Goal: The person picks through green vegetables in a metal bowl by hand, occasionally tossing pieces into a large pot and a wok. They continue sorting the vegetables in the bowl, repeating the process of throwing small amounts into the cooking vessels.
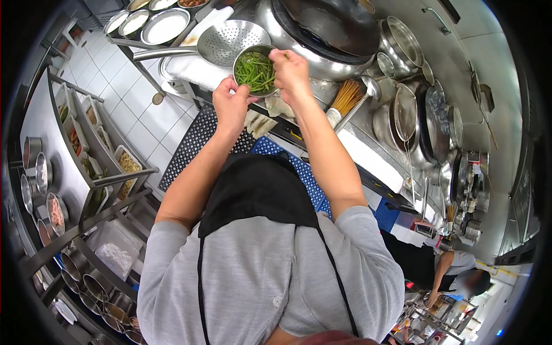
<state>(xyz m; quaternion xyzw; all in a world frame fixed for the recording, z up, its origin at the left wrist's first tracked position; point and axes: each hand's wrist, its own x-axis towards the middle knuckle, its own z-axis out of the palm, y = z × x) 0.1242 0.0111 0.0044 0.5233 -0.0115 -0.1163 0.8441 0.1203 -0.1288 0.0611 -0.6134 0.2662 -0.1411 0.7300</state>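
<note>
A round metal bowl [260, 49] of cut green vegetable strips [254, 71] is held up over the front edge of the cooking range. My left hand [231, 106] is closed on its lower left rim, thumb on top. At the opposite side, my right hand [293, 75] has its fingers closed at the right rim; part of the grip is hidden. Just behind the bowl lies a perforated metal strainer [230, 41] with a long handle pointing left. A large dark wok [330, 26] sits beyond my right hand.
A bamboo brush [347, 95] and a ladle [371, 87] lie right of my right forearm. Metal pans [171, 26] stand at upper left. Food containers [126, 164] fill the left rack. A co-worker [443, 270] bends at lower right. Floor mats [192, 144] lie below.
</note>
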